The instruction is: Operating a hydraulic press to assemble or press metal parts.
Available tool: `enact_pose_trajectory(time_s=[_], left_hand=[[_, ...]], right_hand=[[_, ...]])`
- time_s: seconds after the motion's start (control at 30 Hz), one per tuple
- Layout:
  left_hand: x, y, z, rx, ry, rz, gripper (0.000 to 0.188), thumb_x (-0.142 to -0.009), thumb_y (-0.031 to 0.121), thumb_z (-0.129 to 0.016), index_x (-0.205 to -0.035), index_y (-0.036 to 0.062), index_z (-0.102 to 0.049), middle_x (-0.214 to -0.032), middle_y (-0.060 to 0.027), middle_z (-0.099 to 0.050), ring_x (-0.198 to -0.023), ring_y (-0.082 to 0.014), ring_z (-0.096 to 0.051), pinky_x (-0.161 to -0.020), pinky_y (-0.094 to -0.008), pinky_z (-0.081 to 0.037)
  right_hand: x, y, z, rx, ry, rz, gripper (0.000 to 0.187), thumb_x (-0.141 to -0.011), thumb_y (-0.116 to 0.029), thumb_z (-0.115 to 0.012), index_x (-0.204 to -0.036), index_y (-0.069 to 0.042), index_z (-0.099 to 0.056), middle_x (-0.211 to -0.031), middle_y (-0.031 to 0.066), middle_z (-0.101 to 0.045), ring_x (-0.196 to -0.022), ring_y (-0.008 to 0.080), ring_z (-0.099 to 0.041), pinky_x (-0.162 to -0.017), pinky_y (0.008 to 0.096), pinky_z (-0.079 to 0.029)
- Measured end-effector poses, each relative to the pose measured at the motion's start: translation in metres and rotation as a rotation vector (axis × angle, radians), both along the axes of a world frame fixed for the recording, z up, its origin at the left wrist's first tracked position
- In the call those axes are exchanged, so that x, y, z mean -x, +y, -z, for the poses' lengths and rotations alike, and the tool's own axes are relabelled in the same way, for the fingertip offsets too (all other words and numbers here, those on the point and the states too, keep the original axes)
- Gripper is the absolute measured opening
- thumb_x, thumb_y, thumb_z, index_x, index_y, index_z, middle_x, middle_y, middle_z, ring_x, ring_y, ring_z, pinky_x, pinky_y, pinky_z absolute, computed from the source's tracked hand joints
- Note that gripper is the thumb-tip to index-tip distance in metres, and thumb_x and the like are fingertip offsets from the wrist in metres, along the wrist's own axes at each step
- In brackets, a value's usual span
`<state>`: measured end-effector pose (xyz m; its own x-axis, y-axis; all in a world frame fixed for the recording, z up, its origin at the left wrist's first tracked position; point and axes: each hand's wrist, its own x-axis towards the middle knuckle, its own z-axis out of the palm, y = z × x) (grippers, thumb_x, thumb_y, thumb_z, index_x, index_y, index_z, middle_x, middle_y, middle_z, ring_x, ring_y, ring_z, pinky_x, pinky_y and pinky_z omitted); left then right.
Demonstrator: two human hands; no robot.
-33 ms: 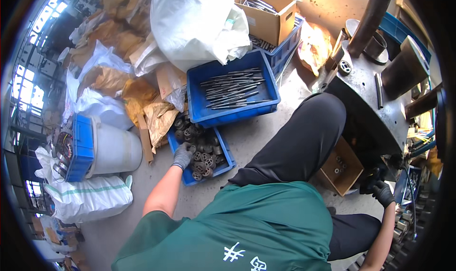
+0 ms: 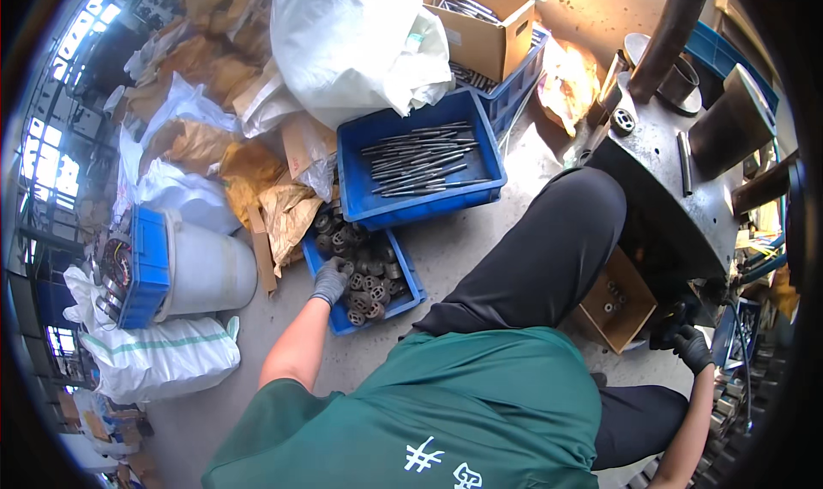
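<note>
My left hand (image 2: 329,282), in a grey glove, reaches into the small blue bin (image 2: 415,288) at its left side. Its fingers curl down among round, slotted metal parts (image 2: 375,294); what they grip is hidden. At the far right, my right hand (image 2: 691,350), in a dark glove, is closed against a black object (image 2: 667,326) below the metal machine table (image 2: 686,202). Shadow hides what its fingers hold. On that table lie a single slotted round part (image 2: 622,121) and a short metal rod (image 2: 684,164).
Behind the small bin, a larger blue crate (image 2: 420,208) holds slim metal shafts (image 2: 422,165). An open cardboard box (image 2: 613,305) with a few small parts stands beneath the table. Left are a grey-white bucket (image 2: 210,266) and white sack (image 2: 167,360). A white bag (image 2: 356,43) bulges behind the crate.
</note>
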<state>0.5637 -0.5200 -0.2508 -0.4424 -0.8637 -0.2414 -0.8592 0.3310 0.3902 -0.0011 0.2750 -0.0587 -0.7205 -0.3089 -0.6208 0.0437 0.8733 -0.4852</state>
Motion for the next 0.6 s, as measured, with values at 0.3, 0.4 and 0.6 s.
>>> enact_pose_trajectory(time_s=[0.3, 0.4, 0.6], left_hand=[[0.077, 0.014, -0.067, 0.320, 0.312, 0.398, 0.017, -0.095, 0.012, -0.072, -0.111, 0.0102, -0.073, -0.105, -0.0186, -0.073, -0.099, -0.0392, -0.073, -0.086, -0.0474, -0.059], [0.132, 0.027, -0.110, 0.276, 0.480, 0.513, 0.017, -0.094, 0.008, -0.071, -0.111, 0.0080, -0.074, -0.103, -0.0190, -0.073, -0.096, -0.0365, -0.073, -0.084, -0.0442, -0.059], [0.236, -0.035, -0.124, 0.111, 0.391, 0.400, 0.029, -0.096, 0.018, -0.075, -0.123, 0.0077, -0.071, -0.119, -0.0189, -0.073, -0.107, -0.0378, -0.074, -0.094, -0.0435, -0.059]], right_hand=[[-0.013, 0.017, -0.005, 0.011, -0.019, 0.109, 0.014, -0.096, -0.009, -0.065, -0.105, 0.000, -0.070, -0.083, 0.0080, -0.069, -0.065, 0.0175, -0.065, -0.060, 0.0324, -0.053], [-0.018, 0.024, -0.007, 0.005, -0.037, 0.162, 0.014, -0.095, -0.008, -0.065, -0.105, 0.001, -0.070, -0.083, 0.0083, -0.069, -0.066, 0.0180, -0.066, -0.061, 0.0329, -0.053], [-0.029, 0.034, -0.011, 0.005, -0.030, 0.212, 0.018, -0.095, -0.012, -0.066, -0.108, 0.001, -0.070, -0.084, 0.0090, -0.071, -0.066, 0.0184, -0.067, -0.060, 0.0327, -0.053]])
